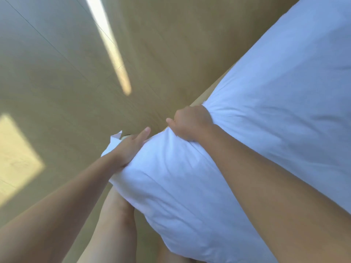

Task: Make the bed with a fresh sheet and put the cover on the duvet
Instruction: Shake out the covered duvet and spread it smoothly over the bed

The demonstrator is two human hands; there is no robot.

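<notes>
The wooden floor (57, 73) is filling everything left of and above the duvet, blurred, with its plank seams only faintly showing. The white duvet (275, 92) is running from the top right corner down to the bottom edge. It is puffy and creased, and it is cut off by the frame on the right and at the bottom. It is hard to make out whether this is bare filling or filling already inside its cover. The bed itself is hidden under it.

2 bare forearms are reaching in from the lower corners. The right one is lying across the duvet and covering part of it. The right hand (191, 122) is clenching a bunch of the fabric at the duvet's upper edge, knuckles up and fingertips buried in the folds. The left hand (131, 147) is gripping the duvet's left edge. 1 finger is lying straight on top and the rest are hidden beneath the cloth.

A bare leg (114, 224) is showing below the duvet's left edge, partly covered by it. 2 sunlit patches are lying on the floor left of the duvet, a square (17, 154) and a narrow strip (112, 46). A loose white corner (115, 139) is sticking out just behind the left hand.
</notes>
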